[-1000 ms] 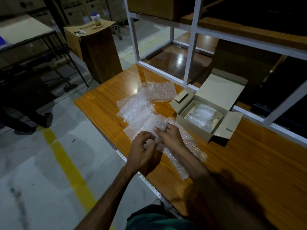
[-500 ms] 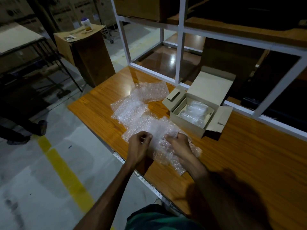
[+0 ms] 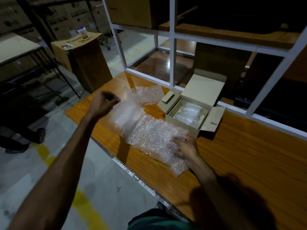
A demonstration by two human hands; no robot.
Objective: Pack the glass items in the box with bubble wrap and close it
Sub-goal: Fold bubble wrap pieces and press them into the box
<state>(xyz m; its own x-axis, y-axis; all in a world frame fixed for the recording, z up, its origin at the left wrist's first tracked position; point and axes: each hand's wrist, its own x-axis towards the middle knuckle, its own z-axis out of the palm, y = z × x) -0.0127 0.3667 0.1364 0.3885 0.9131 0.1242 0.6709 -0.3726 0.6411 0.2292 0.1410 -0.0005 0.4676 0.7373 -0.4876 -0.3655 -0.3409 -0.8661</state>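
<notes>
Above the left edge of the wooden worktop (image 3: 240,155), the left hand (image 3: 103,103) is raised with its fingers curled and pinched on the corner of a bubble wrap sheet (image 3: 127,113). This sheet hangs lifted and blurred below the hand, clear of the worktop surface. To its right, a second bubble wrap sheet (image 3: 156,138) lies flat on the worktop. The right hand (image 3: 186,146) rests on the near end of this flat sheet, fingers loosely spread and pressing it down; whether it grips an edge cannot be told. A third bubble wrap piece (image 3: 147,95) lies farther back, beside the left flap of the box (image 3: 199,90). Count: three bubble wrap pieces on or above the worktop, one box. The box stands open at the far right of the work area, just beyond the flat sheet, lid upright and side flaps spread. Wrapped items (image 3: 191,112) sit inside it; their number cannot be told.
</notes>
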